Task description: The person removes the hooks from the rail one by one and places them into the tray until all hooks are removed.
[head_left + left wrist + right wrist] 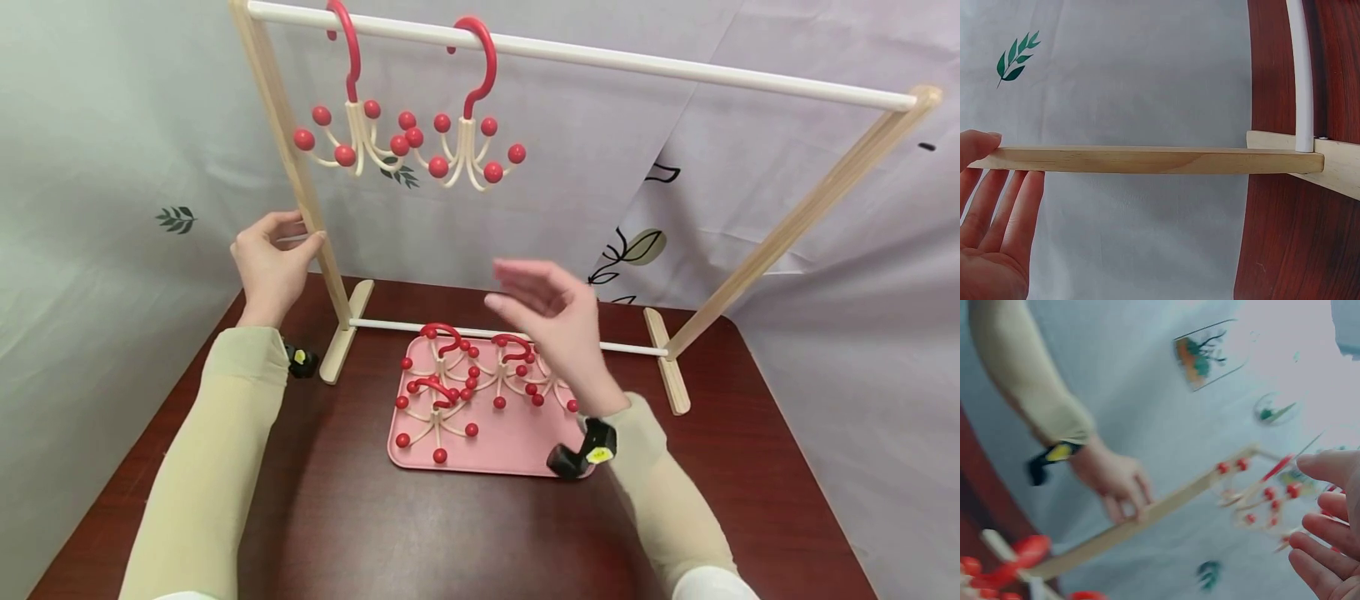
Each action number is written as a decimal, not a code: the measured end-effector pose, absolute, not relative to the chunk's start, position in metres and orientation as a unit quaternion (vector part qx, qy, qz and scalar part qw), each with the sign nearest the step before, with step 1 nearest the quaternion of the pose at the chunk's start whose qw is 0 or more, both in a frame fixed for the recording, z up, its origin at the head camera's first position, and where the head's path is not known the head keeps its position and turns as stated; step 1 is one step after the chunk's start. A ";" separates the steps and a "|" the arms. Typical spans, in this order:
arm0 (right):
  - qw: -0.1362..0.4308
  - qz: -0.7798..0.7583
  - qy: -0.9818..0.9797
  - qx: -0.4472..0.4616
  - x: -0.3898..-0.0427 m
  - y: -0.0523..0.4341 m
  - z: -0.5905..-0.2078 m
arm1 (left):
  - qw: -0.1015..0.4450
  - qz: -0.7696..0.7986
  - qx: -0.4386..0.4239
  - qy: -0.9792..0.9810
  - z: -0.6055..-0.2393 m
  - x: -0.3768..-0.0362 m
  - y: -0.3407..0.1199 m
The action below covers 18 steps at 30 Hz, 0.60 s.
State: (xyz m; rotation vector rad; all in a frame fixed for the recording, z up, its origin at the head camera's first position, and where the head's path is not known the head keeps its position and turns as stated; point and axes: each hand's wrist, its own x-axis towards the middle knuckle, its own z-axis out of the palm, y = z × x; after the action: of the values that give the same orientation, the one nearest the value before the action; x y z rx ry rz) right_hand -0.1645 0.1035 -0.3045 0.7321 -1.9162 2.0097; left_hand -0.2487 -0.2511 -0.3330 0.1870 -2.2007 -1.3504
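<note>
My left hand [270, 262] pinches the left wooden post [1160, 160] of a rack between thumb and fingertips. From the rack's white top rail [637, 63], near its left end, two hangers hang by red hooks: a left one [353, 67] and a right one [490, 71]. Each has cream arms tipped with red balls. My right hand [558, 321] is raised over a pink tray [510, 446], fingers relaxed and holding nothing. Several more such hangers, including a front-left one [437, 415], lie on the tray; the right hand and wrist partly cover those on the right.
The rack's feet, left [347, 333] and right [667, 362], stand on a dark red-brown table [360, 517]. A lower white bar [633, 348] joins them behind the tray. The right post [802, 221] slants up at the right. Pale printed cloth [585, 175] hangs behind.
</note>
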 end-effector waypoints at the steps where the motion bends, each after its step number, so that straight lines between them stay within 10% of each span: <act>1: 0.147 0.694 -0.657 0.253 -0.168 0.104 -0.294 | 0.273 -0.502 0.069 -0.818 -0.333 -0.249 -0.251; 10: 0.241 0.702 -0.620 0.256 -0.180 0.099 -0.206 | 0.279 -0.498 0.065 -0.819 -0.334 -0.250 -0.252; 18: 0.216 0.726 -0.618 0.212 -0.215 0.103 -0.177 | 0.279 -0.497 0.053 -0.820 -0.334 -0.250 -0.254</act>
State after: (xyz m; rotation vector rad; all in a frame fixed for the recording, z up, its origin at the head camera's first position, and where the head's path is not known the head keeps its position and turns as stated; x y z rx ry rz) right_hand -0.2154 0.1034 -0.1769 0.5879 -1.7127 2.0107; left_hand -0.2503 -0.2540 -0.3340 0.1413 -2.1998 -1.3317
